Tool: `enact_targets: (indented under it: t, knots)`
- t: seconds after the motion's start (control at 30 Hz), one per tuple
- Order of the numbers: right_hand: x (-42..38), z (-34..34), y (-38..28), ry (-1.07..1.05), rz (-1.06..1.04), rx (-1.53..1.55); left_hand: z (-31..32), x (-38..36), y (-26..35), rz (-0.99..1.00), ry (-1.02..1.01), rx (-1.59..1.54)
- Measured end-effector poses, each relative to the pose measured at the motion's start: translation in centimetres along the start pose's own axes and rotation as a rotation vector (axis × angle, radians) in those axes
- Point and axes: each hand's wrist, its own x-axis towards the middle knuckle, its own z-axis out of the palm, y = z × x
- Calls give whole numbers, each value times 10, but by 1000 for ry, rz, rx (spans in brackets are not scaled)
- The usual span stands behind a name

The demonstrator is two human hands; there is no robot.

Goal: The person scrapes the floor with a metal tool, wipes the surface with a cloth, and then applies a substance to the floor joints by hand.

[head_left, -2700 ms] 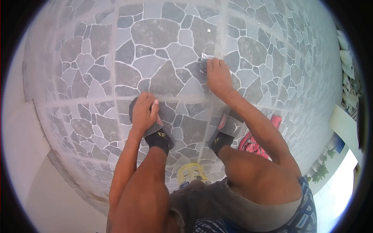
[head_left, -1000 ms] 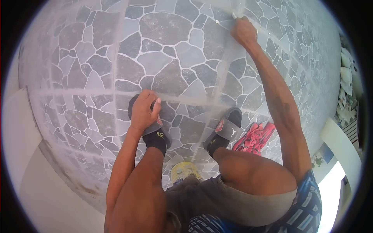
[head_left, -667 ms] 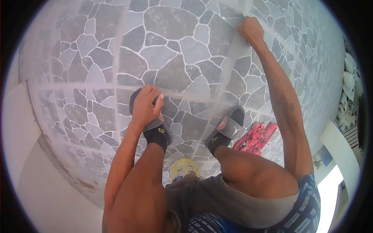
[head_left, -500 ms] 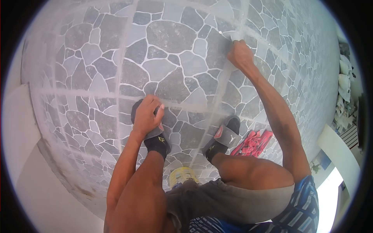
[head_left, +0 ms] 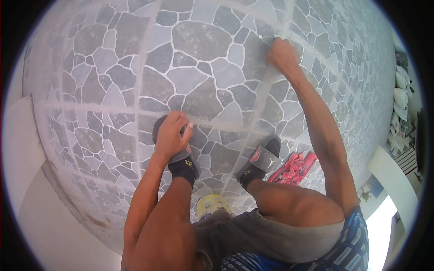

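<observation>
My right hand (head_left: 285, 55) is closed and pressed low at a grout line of the stone-patterned tile floor (head_left: 201, 40). It grips a small tool with a thin tip, nearly all hidden by the fingers. My left hand (head_left: 172, 135) is curled above the toe of the left slide sandal (head_left: 192, 163), thumb bent towards the fingers. Whether anything lies inside it cannot be made out. White specks (head_left: 260, 37) show on the tile just left of my right hand.
Beside the right slide sandal (head_left: 264, 156) lies a bundle of pink-red cloth strips (head_left: 294, 169). A yellowish bucket (head_left: 212, 204) stands between my legs. Pale sacks (head_left: 401, 97) are piled at the far right, and a white wall (head_left: 27, 149) borders the floor on the left.
My right hand has shifted slightly right and turned, so the pale tip that showed ahead of its fingers is now hidden. My left hand stays nearly in place.
</observation>
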Motion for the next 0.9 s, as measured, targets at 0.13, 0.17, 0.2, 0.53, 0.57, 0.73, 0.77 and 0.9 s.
enact_targets:
  t: [0.13,0.17,0.2,0.53,0.57,0.73,0.77,0.9]
  knots:
    - [5,23,4,-1,-13,-13,-1,3,2,35,38,6]
    - [5,25,8,6,9,20,-1,2,1,32,28,7]
    - [10,22,15,16,24,50,-1,3,-1,29,25,7]
    - [17,6,19,-87,39,47,-1,3,1,28,24,18]
    - [16,12,20,-33,24,49,-1,5,1,37,30,17]
    - [14,15,19,-52,-44,-27,0,3,2,26,27,7]
    - [12,19,12,-11,-53,-63,0,6,2,40,34,17]
    - [14,-10,20,-130,27,70,1,1,2,50,33,20]
